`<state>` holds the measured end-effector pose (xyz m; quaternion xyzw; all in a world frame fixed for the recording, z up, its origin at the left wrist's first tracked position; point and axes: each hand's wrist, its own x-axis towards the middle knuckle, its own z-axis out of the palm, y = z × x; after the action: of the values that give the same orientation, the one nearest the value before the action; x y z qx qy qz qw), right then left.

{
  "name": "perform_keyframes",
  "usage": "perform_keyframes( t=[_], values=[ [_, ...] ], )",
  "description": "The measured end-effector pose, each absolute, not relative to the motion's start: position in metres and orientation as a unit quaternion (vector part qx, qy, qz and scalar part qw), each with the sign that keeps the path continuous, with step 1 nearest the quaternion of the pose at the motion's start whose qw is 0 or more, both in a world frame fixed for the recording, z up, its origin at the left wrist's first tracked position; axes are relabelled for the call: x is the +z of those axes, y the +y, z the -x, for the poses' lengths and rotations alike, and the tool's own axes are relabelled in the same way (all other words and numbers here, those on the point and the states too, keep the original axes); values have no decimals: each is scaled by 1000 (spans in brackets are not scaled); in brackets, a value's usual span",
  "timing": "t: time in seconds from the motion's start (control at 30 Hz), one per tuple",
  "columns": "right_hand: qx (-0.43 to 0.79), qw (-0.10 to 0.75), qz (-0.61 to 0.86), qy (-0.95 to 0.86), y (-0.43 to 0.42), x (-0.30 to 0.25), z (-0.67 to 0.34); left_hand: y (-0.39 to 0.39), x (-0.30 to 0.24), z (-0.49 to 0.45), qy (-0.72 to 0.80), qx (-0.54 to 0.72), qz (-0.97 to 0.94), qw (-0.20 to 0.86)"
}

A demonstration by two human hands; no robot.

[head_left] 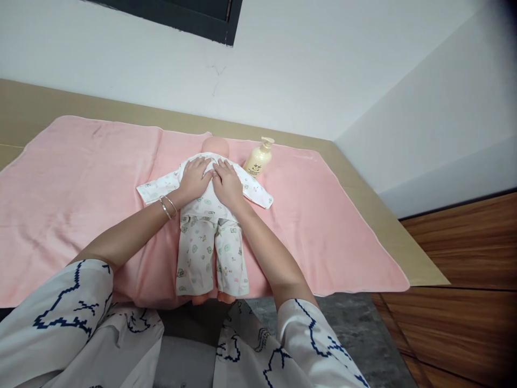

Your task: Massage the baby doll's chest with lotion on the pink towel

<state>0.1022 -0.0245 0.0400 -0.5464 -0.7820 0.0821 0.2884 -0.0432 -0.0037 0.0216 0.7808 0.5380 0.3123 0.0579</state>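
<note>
A baby doll (210,237) in white printed pyjamas lies on a pink towel (81,183), its bald head (216,145) pointing to the far wall and its feet at the near edge. My left hand (194,178) lies flat on the doll's upper back, fingers stretched out; two thin bangles circle that wrist. My right hand (226,182) lies flat beside it on the same spot, fingers out. The two hands touch each other. Neither holds anything.
A cream pump bottle (258,159) stands on the towel just right of the doll's head. The towel covers a tan table (383,215) set against a white wall. Wooden floor (464,302) lies to the right, grey floor below.
</note>
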Motion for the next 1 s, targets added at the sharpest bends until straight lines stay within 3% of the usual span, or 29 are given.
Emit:
perform_keyframes(
  t=[0.17,0.47,0.73,1.0],
  values=[
    [116,285,564,-767,-7,40,-119,-45,30,26,552,267,-790,-10],
    [52,211,580,-785,-49,62,-88,-11,42,45,611,217,-759,56],
    [126,212,550,-798,-15,54,-115,-63,49,22,608,170,-775,-38],
    [44,220,569,-791,-48,61,-90,-15,32,43,555,243,-795,24]
  ],
)
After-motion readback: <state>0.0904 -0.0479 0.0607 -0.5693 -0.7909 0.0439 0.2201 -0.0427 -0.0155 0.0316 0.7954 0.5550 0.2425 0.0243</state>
